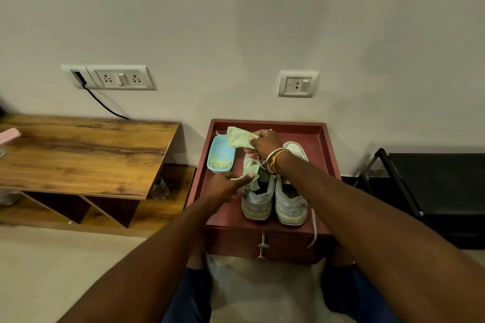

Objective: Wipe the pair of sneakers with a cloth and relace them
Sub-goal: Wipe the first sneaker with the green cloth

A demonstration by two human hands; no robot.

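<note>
Two grey sneakers stand side by side on a red-brown cabinet top (319,139), heels toward me: the left sneaker (256,203) and the right sneaker (290,207). My right hand (265,141) holds up a light green cloth (238,137) above the toe of the left sneaker. My left hand (227,183) pinches a white lace end and a lower piece of green cloth (252,183) at the left sneaker's opening. A loose white lace (313,228) hangs over the cabinet's front edge beside the right sneaker.
A blue plastic tub (221,151) holding green cloth sits on the cabinet's left side. A wooden table (86,149) stands to the left, a black stand (430,186) to the right. The wall behind carries socket plates (123,78). My knees are below the cabinet drawer.
</note>
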